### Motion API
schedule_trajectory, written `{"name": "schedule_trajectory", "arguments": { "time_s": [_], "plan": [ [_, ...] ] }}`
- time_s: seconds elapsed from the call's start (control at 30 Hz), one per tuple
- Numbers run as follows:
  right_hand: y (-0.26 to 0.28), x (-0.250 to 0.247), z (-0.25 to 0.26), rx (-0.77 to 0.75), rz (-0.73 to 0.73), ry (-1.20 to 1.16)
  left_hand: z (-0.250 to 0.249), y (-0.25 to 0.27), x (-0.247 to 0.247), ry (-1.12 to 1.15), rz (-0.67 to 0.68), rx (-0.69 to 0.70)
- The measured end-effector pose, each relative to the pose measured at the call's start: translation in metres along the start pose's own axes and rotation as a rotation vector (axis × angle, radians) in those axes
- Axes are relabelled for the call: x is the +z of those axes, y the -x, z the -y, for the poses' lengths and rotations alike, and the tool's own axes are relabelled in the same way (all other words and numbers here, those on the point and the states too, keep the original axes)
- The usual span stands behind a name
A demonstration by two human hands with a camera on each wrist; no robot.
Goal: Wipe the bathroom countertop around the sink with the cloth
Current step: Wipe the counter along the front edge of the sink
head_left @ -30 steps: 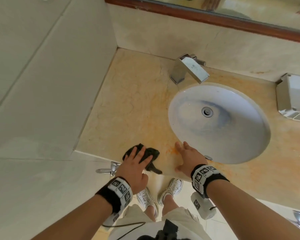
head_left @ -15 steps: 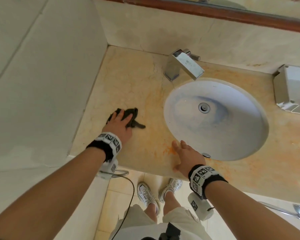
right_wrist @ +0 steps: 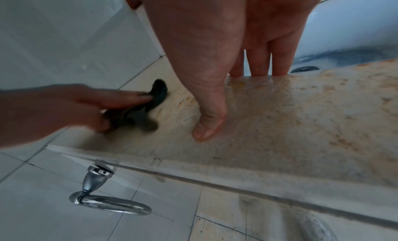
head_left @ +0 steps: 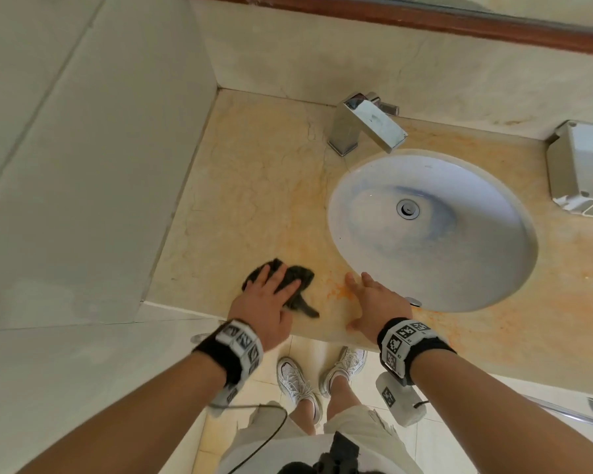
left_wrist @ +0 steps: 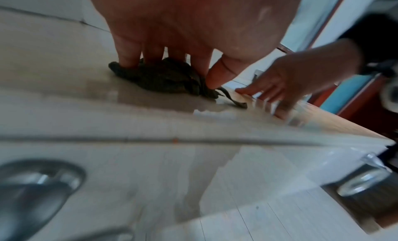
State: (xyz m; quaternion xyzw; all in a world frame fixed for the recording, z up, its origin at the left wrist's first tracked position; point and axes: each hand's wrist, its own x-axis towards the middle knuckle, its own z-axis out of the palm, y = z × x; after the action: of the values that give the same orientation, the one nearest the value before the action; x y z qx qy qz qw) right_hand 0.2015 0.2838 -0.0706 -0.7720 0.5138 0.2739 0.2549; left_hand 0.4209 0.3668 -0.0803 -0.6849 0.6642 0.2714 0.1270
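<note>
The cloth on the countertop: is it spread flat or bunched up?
Bunched up. The dark cloth is a crumpled wad under the left hand, one twisted tail trailing out.

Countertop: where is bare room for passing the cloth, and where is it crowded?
Bare: the countertop between the side wall, faucet and sink. Crowded: the front edge, where the left hand presses the cloth beside the right hand.
</note>
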Motion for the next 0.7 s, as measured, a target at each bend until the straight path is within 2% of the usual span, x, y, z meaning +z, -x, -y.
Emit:
{"name": "schedule_trajectory", "arguments": {
  "time_s": [0.1, 0.2, 0.37, 0.47, 0.6, 0.7],
  "plan": [
    [0.001, -0.001, 0.000, 0.003, 0.004, -0.001, 0.007, 0.034, 0.020, 0.020, 0.041, 0.036],
    [0.001, -0.002, 0.000, 0.004, 0.001, 0.000, 0.019, 0.033, 0.022, 0.013, 0.058, 0.044],
    [0.001, 0.000, 0.001, 0.020, 0.010, 0.003, 0.033, -0.029, -0.014, 0.027, -0.057, -0.098],
    [0.000, 0.000, 0.000, 0.018, 0.009, 0.008, 0.028, -0.077, -0.045, 0.067, -0.067, -0.188],
    [0.000, -0.001, 0.000, 0.025, 0.006, -0.009, 0.011, -0.108, -0.062, 0.104, -0.031, -0.203],
    [0.002, -0.001, 0.000, 0.020, 0.001, -0.012, 0.006, -0.099, -0.056, 0.044, -0.037, -0.148]
  ]
}}
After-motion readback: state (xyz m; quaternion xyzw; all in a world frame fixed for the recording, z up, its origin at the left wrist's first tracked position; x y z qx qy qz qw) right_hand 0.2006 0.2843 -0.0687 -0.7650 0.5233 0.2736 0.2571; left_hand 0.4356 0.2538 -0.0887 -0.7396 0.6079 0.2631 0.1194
